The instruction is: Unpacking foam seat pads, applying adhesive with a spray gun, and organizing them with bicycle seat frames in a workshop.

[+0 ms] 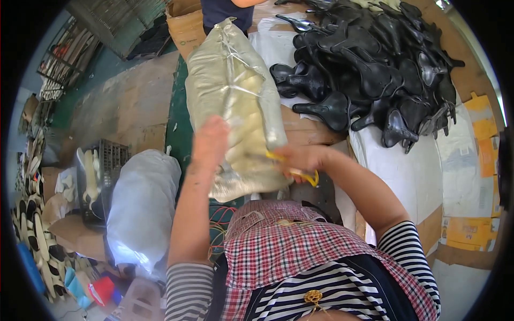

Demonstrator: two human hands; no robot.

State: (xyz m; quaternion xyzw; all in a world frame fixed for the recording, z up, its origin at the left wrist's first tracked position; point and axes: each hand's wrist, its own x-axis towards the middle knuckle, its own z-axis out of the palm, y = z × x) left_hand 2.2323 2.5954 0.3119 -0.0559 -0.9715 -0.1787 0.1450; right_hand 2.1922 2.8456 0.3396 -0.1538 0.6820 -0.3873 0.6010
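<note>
Before me stands a long, pale yellow translucent sack (243,107), packed full and bound with white string (235,88). My right hand (302,159) grips yellow-handled scissors (312,178) at the sack's near right side. The blades are blurred against the sack and hard to make out. My left hand (211,140) is raised over the sack's near left edge. Motion smears its fingers, so what they hold, if anything, does not show.
A heap of black bicycle saddles (369,64) covers the far right. At left lies a stuffed white sack (142,208) beside a dark plastic crate (101,182). Another person (227,16) stands behind the yellow sack, near a cardboard box (184,27). Several pale and black pieces (45,257) line the left edge.
</note>
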